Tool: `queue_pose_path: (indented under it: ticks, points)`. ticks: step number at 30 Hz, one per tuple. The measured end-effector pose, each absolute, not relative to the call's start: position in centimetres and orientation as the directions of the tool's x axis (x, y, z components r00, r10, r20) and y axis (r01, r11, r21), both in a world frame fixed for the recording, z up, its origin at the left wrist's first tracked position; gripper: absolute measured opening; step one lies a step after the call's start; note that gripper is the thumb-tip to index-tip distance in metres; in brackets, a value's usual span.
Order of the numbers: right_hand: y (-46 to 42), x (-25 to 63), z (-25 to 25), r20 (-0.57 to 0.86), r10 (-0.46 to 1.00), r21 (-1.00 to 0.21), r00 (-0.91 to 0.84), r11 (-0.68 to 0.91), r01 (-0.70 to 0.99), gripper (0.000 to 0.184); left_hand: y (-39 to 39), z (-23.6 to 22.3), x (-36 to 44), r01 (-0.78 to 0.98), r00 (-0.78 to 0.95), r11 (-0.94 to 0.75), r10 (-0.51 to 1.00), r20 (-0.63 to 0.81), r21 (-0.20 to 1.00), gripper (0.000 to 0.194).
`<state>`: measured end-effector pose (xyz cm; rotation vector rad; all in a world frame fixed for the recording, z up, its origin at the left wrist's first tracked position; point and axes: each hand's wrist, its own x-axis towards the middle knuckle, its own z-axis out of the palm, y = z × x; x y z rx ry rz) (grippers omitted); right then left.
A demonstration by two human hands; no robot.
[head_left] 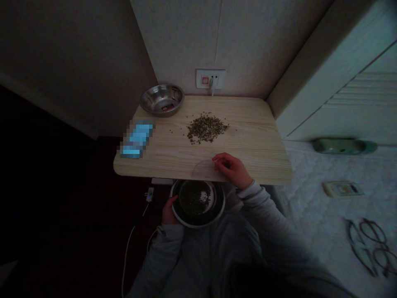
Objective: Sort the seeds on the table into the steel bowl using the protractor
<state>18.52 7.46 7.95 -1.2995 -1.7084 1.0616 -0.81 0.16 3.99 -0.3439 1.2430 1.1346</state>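
My left hand (170, 212) grips the left side of a round bowl with a pale rim (199, 226), held just below the table's front edge. Inside that bowl sits a smaller round container with many small dark green beans (194, 196) in it. At the front of the wooden table (257, 132), my right hand (233, 169) pinches the edge of a thin, clear, rounded plastic piece (203, 169), perhaps a lid. Beyond it, a loose pile of small green beans (207, 127) lies spread on the tabletop, with a few strays to its left.
A steel bowl (151, 106) stands at the table's back left, with a blurred-out lit phone-like screen (137, 140) in front. A wall socket (211, 78) holds a plug. A white cable (125, 252) hangs at left. Right, a quilted bed (310, 231) bears several small items.
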Motion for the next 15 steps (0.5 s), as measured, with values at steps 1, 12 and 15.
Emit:
queue_pose_path:
  ticks: [1,12,15]
  points:
    - [7.5,18.4,7.9,0.086,0.978,-0.923,-0.190,0.150,0.354,0.018,0.1,3.9,-0.8,-0.822,-0.090,0.454,0.494,-0.865,0.344,0.026]
    - [6.7,14.0,7.7,0.236,0.931,-0.711,-0.280,0.362,0.603,0.025,0.1,3.6,-0.9,-0.822,-0.076,0.468,0.473,-0.878,0.324,0.022]
    - [6.6,13.5,7.7,0.226,0.924,-0.635,-0.310,0.381,0.672,0.028,0.0,3.7,-1.0,-0.830,-0.077,0.461,0.461,-0.884,0.313,0.021]
